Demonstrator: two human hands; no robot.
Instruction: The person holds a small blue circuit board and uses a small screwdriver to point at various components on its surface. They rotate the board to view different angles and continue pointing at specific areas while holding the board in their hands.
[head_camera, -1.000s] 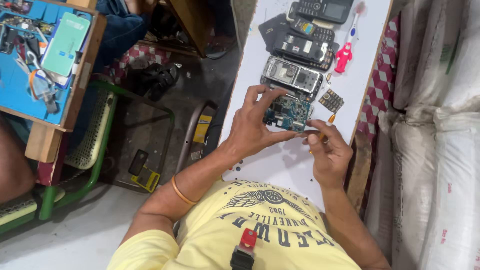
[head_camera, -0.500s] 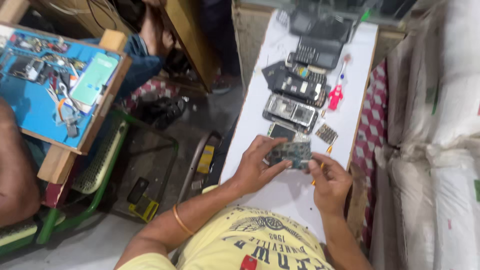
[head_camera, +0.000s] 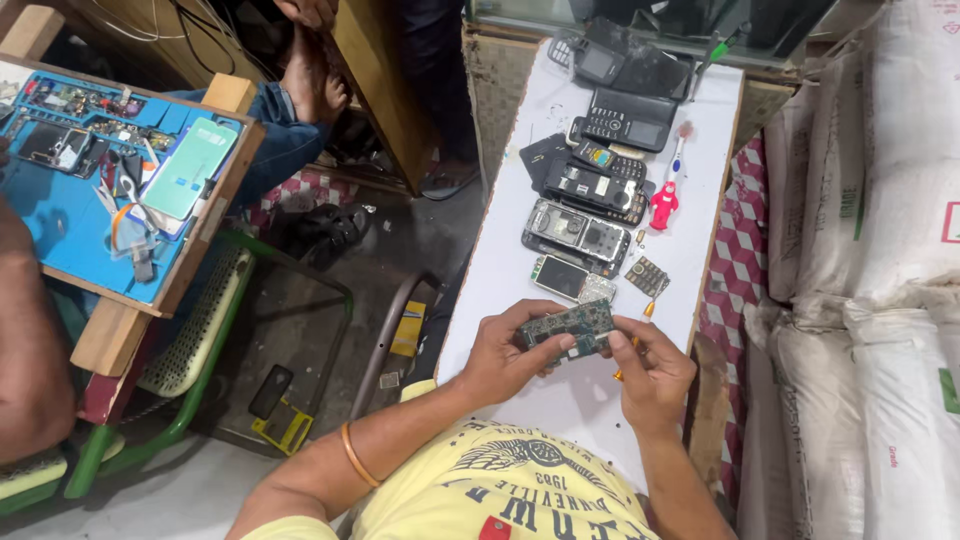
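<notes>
My left hand (head_camera: 505, 355) grips a small green phone circuit board (head_camera: 566, 326) from its left side, a little above the white table (head_camera: 515, 240). My right hand (head_camera: 655, 370) touches the board's right end and also holds a thin tool with an orange handle (head_camera: 634, 343). Just beyond the board lie a phone screen part (head_camera: 560, 277), a small keypad piece (head_camera: 648, 277) and an opened phone body (head_camera: 577, 236).
Several dismantled phones (head_camera: 620, 120) and a red toothbrush (head_camera: 664, 205) lie further up the table. White sacks (head_camera: 870, 250) are stacked at the right. At the left, another person's arm (head_camera: 35, 350) is beside a blue work mat (head_camera: 70, 200) with tools. A green chair (head_camera: 200, 340) stands between.
The view has shifted, so the table and hands sit lower in frame. Both hands have lifted the circuit board off the table and hold it closer to my body.
</notes>
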